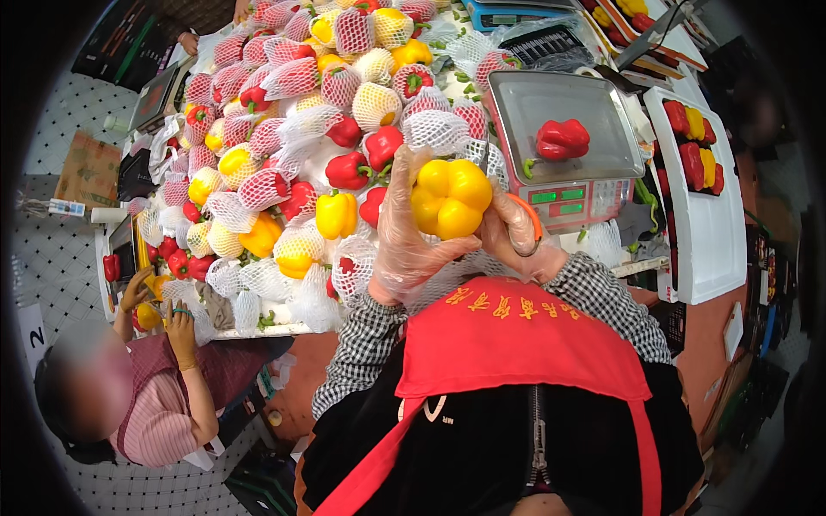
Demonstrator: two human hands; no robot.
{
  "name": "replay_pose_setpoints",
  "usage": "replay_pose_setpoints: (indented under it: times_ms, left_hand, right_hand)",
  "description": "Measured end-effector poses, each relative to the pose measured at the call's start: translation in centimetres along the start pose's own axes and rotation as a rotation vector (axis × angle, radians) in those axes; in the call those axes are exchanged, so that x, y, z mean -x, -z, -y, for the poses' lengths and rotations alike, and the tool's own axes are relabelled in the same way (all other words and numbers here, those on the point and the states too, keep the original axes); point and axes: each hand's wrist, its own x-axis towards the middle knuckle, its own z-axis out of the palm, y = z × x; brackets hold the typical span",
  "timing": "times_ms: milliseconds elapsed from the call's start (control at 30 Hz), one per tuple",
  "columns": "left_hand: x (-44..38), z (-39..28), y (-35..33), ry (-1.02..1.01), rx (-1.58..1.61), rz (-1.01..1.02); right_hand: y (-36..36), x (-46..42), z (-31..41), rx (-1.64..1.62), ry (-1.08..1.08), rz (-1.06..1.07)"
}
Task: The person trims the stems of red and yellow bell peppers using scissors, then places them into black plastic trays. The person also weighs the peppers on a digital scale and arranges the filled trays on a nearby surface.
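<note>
My left hand (403,242), in a clear plastic glove, holds a yellow bell pepper (450,198) with its lobed end facing up. The gloved fingers of my right hand (523,242) meet the pepper's right side. That same hand grips scissors with an orange handle (530,216); a blade seems to rise behind the pepper, mostly hidden. Just right of my hands, a digital scale (574,201) carries a red bell pepper (563,140) and a small green stem piece (528,169) on its metal pan. Loose red peppers (348,171) lie left of my left hand.
Red and yellow peppers in foam nets (377,106) heap over the table. A white foam box (713,238) at right holds rows of peppers. At lower left a co-worker (161,393) works with gloved hands at the table edge. A blue scale (516,14) stands at the back.
</note>
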Motion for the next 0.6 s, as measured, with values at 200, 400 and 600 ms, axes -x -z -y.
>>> replay_pose_setpoints:
  times_ms: [200,400,600]
  left_hand:
    - [-0.3,-0.3,-0.4,-0.12,-0.016,0.027]
    - [-0.5,-1.8,-0.8,-0.039,-0.046,0.041]
    - [-1.3,-2.9,-0.3,-0.158,-0.436,0.17]
  right_hand:
    - [0.5,1.0,-0.2,-0.024,0.082,0.013]
    - [0.9,1.9,0.1,0.015,0.115,0.039]
    - [3.0,2.9,-0.2,0.2,0.16,-0.113]
